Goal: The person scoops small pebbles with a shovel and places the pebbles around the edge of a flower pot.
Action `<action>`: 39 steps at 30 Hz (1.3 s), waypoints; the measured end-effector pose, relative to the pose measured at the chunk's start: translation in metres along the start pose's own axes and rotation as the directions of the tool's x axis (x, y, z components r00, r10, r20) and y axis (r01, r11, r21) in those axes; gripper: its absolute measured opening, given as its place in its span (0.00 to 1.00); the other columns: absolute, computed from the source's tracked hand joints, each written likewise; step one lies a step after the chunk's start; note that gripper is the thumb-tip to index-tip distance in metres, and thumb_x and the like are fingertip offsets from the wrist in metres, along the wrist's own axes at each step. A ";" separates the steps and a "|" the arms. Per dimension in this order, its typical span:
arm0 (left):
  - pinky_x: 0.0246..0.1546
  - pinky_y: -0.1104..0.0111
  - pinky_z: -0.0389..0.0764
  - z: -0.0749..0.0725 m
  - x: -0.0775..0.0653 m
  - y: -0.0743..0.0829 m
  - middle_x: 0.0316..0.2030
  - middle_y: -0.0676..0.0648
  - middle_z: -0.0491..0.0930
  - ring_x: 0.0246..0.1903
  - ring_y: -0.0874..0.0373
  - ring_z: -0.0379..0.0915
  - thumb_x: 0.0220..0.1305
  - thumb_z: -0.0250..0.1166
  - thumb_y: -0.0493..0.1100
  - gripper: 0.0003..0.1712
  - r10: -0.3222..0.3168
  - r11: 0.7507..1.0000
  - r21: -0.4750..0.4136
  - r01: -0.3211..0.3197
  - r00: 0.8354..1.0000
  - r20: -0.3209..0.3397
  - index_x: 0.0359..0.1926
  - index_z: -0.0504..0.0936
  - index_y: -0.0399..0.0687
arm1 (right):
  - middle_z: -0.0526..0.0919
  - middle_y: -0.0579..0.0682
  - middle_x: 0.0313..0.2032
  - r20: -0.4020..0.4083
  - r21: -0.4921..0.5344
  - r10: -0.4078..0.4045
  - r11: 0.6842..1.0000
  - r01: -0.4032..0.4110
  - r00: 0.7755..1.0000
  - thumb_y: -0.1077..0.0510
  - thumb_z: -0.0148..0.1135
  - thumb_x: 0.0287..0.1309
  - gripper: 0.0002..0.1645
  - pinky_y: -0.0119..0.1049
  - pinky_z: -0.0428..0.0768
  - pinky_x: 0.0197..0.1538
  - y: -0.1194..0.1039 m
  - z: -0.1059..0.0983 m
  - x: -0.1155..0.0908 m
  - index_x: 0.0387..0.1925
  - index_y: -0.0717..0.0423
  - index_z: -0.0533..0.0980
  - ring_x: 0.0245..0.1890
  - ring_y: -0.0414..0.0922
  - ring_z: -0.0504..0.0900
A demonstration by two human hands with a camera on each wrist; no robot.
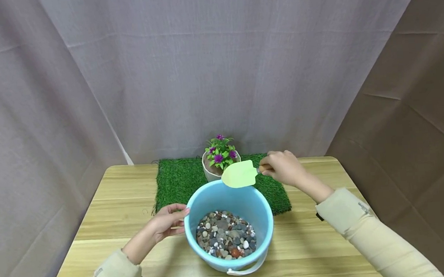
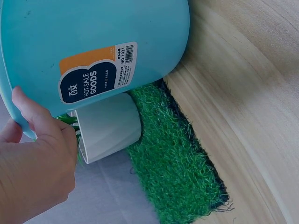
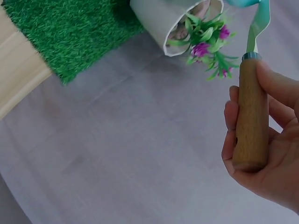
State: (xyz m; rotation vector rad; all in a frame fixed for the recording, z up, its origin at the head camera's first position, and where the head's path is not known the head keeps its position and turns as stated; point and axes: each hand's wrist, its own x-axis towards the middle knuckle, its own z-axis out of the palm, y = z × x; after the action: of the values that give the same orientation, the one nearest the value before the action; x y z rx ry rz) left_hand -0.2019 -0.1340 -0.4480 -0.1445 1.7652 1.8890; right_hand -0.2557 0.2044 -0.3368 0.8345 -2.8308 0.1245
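A light blue bucket [image 1: 251, 206] holding several mixed pebbles [image 1: 225, 236] stands on the wooden table [image 1: 110, 208]. My left hand [image 1: 170, 221] touches its left rim with relaxed fingers; the left wrist view shows the thumb [image 2: 30, 112] against the bucket's wall [image 2: 93, 37]. My right hand [image 1: 283, 167] grips the wooden handle [image 3: 250, 116] of a pale green trowel [image 1: 240, 174], whose blade hovers over the bucket's far rim. Behind it a white pot [image 1: 210, 170] with purple flowers [image 1: 220, 149] stands on a green turf mat [image 1: 178, 181].
Grey curtain [image 1: 216, 69] hangs behind the table and a brown one at right. Bare table surface lies left and right of the bucket. The bucket's white handle [image 1: 248, 270] hangs at its near side.
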 end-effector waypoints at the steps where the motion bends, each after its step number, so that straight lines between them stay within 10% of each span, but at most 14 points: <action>1: 0.33 0.72 0.88 0.000 0.000 0.000 0.26 0.53 0.79 0.24 0.66 0.77 0.65 0.59 0.40 0.20 -0.001 1.000 -0.001 0.001 1.000 0.000 0.53 0.69 0.33 | 0.78 0.43 0.22 -0.005 -0.005 -0.015 1.000 0.015 1.000 0.56 0.68 0.52 0.04 0.30 0.60 0.26 -0.001 0.000 -0.001 0.24 0.49 0.81 0.23 0.39 0.68; 10: 0.33 0.72 0.88 0.000 0.000 0.000 0.25 0.53 0.79 0.23 0.66 0.77 0.65 0.60 0.41 0.19 -0.006 1.000 -0.009 0.006 1.000 -0.001 0.53 0.69 0.34 | 0.65 0.42 0.17 -0.002 -0.006 -0.099 0.995 0.099 0.995 0.58 0.70 0.49 0.24 0.31 0.50 0.29 -0.017 0.007 -0.003 0.12 0.47 0.63 0.22 0.38 0.58; 31: 0.32 0.73 0.88 -0.001 -0.001 0.000 0.24 0.53 0.79 0.23 0.67 0.77 0.65 0.59 0.41 0.19 -0.004 1.000 -0.009 0.004 1.000 0.013 0.52 0.69 0.35 | 0.70 0.43 0.15 0.098 -0.143 -0.304 0.938 0.316 0.948 0.69 0.67 0.37 0.17 0.28 0.42 0.27 -0.057 0.046 -0.018 0.09 0.46 0.73 0.18 0.38 0.52; 39: 0.33 0.72 0.88 -0.001 -0.001 0.000 0.24 0.53 0.80 0.23 0.67 0.77 0.65 0.60 0.41 0.20 -0.003 1.000 -0.012 0.003 1.000 0.012 0.53 0.69 0.34 | 0.78 0.45 0.18 0.074 -0.247 -0.313 0.914 0.321 0.947 0.59 0.72 0.37 0.05 0.28 0.53 0.23 -0.068 0.056 -0.019 0.16 0.46 0.83 0.19 0.41 0.69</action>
State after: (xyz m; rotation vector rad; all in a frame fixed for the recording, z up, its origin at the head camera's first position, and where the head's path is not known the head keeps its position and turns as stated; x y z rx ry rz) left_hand -0.2014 -0.1353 -0.4480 -0.1401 1.7452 1.8954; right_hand -0.2116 0.1502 -0.3934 1.2230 -2.6158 -0.2968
